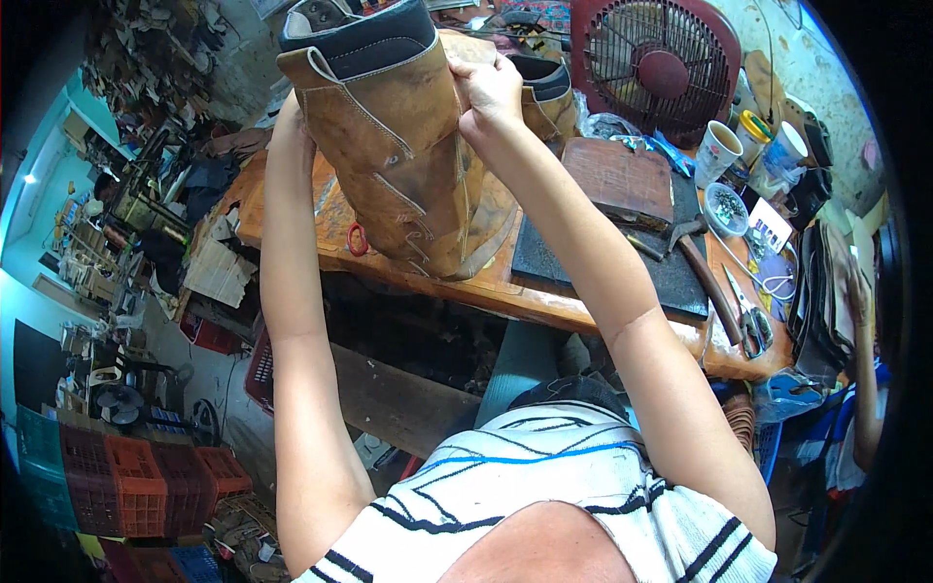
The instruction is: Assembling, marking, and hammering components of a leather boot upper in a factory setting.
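Observation:
A brown leather work boot (389, 146) with a dark padded collar and pale stitching is held upright over the front of the wooden table, its lower end by the table's edge. Short loose threads hang from its side seams. My right hand (491, 92) grips the boot's right side near the collar, thumb against the leather. On the other side, my left hand (294, 109) is against the boot, its fingers mostly hidden behind the leather. A second boot (549, 92) of similar brown leather with a dark collar stands behind my right hand.
On the wooden table (496, 282) lie a hammer (708, 277), scissors (753, 321), a dark board (544, 257), a brown block (619, 180) and a tub of small metal pieces (726, 209). Cups and a red fan (664, 75) stand behind. Another person's arm (860, 360) shows far right.

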`<state>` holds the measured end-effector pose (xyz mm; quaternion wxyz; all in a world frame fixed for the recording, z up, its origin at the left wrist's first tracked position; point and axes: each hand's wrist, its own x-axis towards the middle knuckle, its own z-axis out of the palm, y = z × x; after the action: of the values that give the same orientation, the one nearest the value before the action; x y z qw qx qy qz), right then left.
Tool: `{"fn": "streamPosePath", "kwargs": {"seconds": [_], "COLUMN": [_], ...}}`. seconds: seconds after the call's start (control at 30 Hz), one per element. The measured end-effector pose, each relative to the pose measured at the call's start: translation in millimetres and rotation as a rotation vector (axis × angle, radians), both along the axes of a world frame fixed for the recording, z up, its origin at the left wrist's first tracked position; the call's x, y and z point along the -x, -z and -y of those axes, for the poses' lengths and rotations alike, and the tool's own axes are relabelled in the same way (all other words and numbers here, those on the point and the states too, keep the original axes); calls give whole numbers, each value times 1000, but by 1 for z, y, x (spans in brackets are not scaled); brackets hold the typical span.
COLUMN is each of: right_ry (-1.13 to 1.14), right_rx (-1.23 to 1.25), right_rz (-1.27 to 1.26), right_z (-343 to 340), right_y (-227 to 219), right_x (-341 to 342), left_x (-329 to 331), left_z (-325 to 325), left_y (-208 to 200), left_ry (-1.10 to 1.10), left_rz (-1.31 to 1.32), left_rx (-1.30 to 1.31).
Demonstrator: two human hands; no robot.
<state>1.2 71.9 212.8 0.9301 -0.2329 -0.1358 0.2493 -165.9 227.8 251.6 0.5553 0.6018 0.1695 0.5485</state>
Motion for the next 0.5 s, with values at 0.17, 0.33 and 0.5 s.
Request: {"fn": "streamPosePath", "kwargs": {"seconds": [0.17,0.33,0.5], "right_ry": [152,140,69], "right_rx": [230,164,127], "right_rz": [100,127,45], "right_z": [-3,-8,6], "right_y": [32,80,77], "right_x": [-13,-28,-21], "left_x": [-13,-17,-22], "left_z": [10,29,19], "left_y": [19,37,37], "left_ry": [-18,-27,-40], "left_rz": [-112,-208,-306], "left_rx": [58,106,160]}}
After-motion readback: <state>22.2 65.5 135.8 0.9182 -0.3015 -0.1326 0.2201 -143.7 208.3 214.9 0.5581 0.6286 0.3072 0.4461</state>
